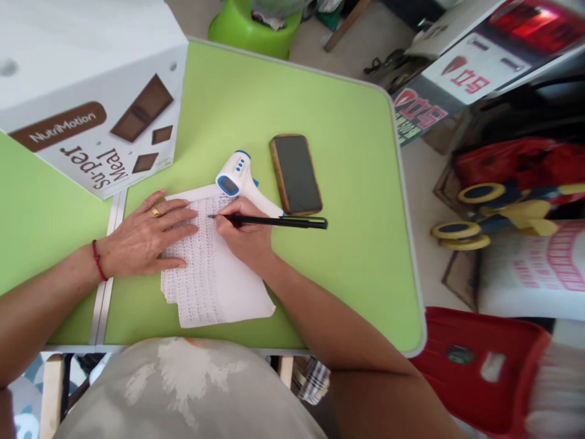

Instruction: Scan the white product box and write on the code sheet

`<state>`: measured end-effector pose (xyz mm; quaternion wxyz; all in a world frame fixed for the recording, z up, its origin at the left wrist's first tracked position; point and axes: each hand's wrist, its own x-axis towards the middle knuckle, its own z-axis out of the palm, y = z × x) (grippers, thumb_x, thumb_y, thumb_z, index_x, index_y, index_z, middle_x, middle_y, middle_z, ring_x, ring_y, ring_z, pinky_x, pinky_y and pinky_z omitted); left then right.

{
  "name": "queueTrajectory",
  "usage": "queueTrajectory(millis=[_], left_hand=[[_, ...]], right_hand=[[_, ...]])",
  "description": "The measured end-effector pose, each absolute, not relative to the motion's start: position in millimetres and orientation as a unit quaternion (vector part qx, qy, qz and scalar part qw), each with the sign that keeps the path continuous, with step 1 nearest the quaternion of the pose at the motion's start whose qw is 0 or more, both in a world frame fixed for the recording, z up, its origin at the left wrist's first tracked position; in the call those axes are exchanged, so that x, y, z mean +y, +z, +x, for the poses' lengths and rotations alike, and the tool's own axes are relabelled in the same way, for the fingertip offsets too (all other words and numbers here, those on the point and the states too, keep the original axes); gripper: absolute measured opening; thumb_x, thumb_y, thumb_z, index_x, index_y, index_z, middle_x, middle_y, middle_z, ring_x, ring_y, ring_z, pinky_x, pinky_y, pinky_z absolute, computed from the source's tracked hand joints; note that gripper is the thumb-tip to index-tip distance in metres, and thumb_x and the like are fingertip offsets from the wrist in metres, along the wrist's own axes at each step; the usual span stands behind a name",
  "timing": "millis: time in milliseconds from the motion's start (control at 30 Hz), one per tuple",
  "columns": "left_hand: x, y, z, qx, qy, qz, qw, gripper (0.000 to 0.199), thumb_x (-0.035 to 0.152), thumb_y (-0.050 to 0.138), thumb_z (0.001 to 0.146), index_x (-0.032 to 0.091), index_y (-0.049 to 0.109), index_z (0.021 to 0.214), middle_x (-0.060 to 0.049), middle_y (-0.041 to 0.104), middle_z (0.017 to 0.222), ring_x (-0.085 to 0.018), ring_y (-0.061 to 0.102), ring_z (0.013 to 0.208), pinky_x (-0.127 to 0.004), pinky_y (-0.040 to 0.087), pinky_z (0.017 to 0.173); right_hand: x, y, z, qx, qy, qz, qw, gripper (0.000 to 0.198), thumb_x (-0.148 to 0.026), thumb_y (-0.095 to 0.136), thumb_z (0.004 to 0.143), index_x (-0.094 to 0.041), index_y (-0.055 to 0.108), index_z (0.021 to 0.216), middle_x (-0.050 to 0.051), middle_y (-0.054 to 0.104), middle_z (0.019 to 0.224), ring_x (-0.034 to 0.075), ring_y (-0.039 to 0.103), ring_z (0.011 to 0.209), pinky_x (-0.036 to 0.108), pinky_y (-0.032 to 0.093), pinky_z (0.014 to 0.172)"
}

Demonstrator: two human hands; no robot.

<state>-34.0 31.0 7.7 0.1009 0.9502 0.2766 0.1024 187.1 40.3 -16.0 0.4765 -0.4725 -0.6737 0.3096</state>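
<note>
A sheet of white paper [242, 280], its left part covered in columns of small handwriting, lies on the green table in front of me. My right hand [247, 231] grips a black pen [283, 221], its tip touching or just over the paper near the top. Flat on the sheet's left side rests my left hand [150, 235], fingers spread, with a gold ring and a red bracelet. Just beyond the right hand is a white and blue infrared thermometer [235, 177], its handle partly hidden. A phone [297, 174] in a brown case lies to its right, screen dark.
On the table's [365, 244] left stands a large white NutriMotion box [91, 85]. A metal seam crosses the tabletop. Beyond the far edge is a green stool [256, 30]. To the right are a red stool [479, 366], a white sack [530, 274] and a printed carton [475, 79].
</note>
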Motion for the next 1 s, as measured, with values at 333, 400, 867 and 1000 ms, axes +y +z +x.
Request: queueTrajectory(millis=[333, 400, 867, 1000], left_hand=[[30.8, 7.5, -33.7, 0.277, 0.108, 0.948, 0.11, 0.05, 0.052, 0.05, 0.095, 0.013, 0.055, 0.126, -0.015, 0.051, 0.14, -0.034, 0.041, 0.133, -0.06, 0.021, 0.114], [30.6, 7.4, -33.7, 0.276, 0.109, 0.949, 0.109, 0.05, 0.052, 0.05, 0.095, 0.013, 0.055, 0.126, -0.015, 0.051, 0.14, -0.035, 0.041, 0.133, -0.06, 0.021, 0.113], [30.9, 6.2, -34.9, 0.279, 0.109, 0.946, 0.125, 0.049, 0.052, 0.053, 0.094, 0.015, 0.055, 0.126, -0.015, 0.05, 0.141, -0.035, 0.039, 0.135, -0.061, 0.02, 0.113], [30.8, 6.5, -34.5, 0.282, 0.105, 0.945, 0.131, 0.049, 0.051, 0.053, 0.094, 0.016, 0.054, 0.127, -0.015, 0.048, 0.142, -0.035, 0.038, 0.135, -0.061, 0.019, 0.114]], right_hand=[[40.6, -19.2, 188.1, -0.682, 0.306, -0.471, 0.469, 0.011, -0.015, 0.057, 0.074, -0.022, 0.054, 0.066, -0.006, 0.055, 0.06, 0.009, 0.049, 0.054, 0.025, 0.043, 0.052], [40.4, -19.3, 188.1, -0.683, 0.303, -0.475, 0.465, 0.011, -0.015, 0.057, 0.074, -0.022, 0.054, 0.066, -0.006, 0.055, 0.06, 0.009, 0.049, 0.054, 0.025, 0.042, 0.053], [40.7, -17.8, 188.0, -0.682, 0.323, -0.479, 0.448, 0.01, -0.018, 0.057, 0.075, -0.022, 0.053, 0.067, -0.005, 0.054, 0.062, 0.01, 0.049, 0.056, 0.026, 0.043, 0.055], [40.6, -18.2, 187.4, -0.689, 0.32, -0.479, 0.44, 0.011, -0.018, 0.057, 0.075, -0.023, 0.053, 0.066, -0.005, 0.054, 0.061, 0.01, 0.049, 0.056, 0.026, 0.044, 0.056]])
